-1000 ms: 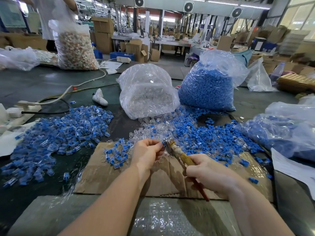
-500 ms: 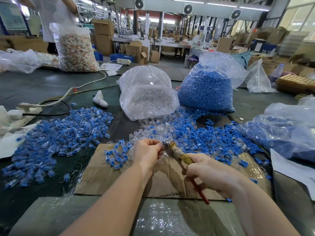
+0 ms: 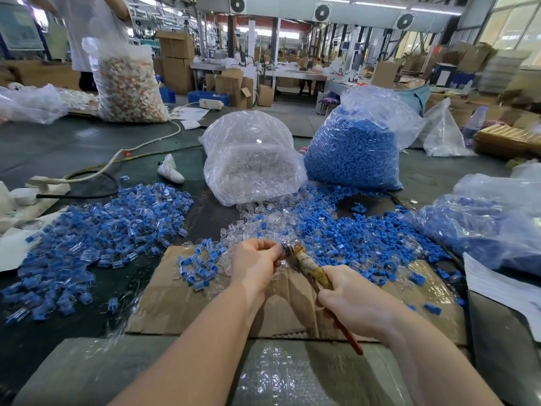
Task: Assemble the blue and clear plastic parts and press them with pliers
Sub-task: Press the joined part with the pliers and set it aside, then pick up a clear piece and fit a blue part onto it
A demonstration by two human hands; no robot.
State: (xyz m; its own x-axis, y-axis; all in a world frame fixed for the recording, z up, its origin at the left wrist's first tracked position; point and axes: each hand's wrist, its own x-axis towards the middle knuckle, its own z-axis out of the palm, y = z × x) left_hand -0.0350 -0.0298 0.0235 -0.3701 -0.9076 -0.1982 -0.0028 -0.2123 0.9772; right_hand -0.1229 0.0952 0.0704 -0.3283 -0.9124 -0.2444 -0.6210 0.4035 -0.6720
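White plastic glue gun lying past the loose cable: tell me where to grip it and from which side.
Judging by its pose, take the white plastic glue gun by its broad lower body, coming from above. It lies flat on the dark mat, narrow end pointing away, with bare mat around it.

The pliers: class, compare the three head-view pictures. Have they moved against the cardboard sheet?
No. The pliers stay over the same creased part of the cardboard sheet, tip at the left hand, handles in the right hand.
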